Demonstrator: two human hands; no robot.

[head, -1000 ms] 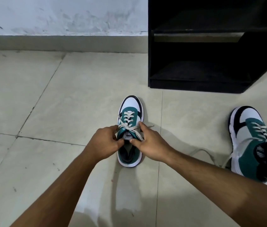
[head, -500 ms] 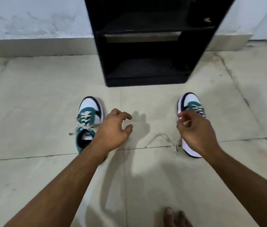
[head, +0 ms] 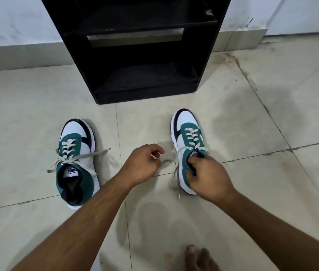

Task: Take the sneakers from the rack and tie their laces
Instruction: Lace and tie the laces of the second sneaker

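Right hand (head: 207, 177) grips the right sneaker's (head: 188, 141) collar; left hand (head: 143, 163) pinches its loose lace (head: 174, 173); left sneaker (head: 76, 161) sits tied.

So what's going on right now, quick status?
Left hand pinching a lace end. Right hand gripping the right sneaker at its collar. Left sneaker knotted, on the floor. Nothing in the way.

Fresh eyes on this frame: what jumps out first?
Two green-and-white sneakers on the pale tiled floor before the black rack. The left sneaker sits alone, laces splayed. The right hand grips the right sneaker at its collar, while the left hand pinches its loose lace.
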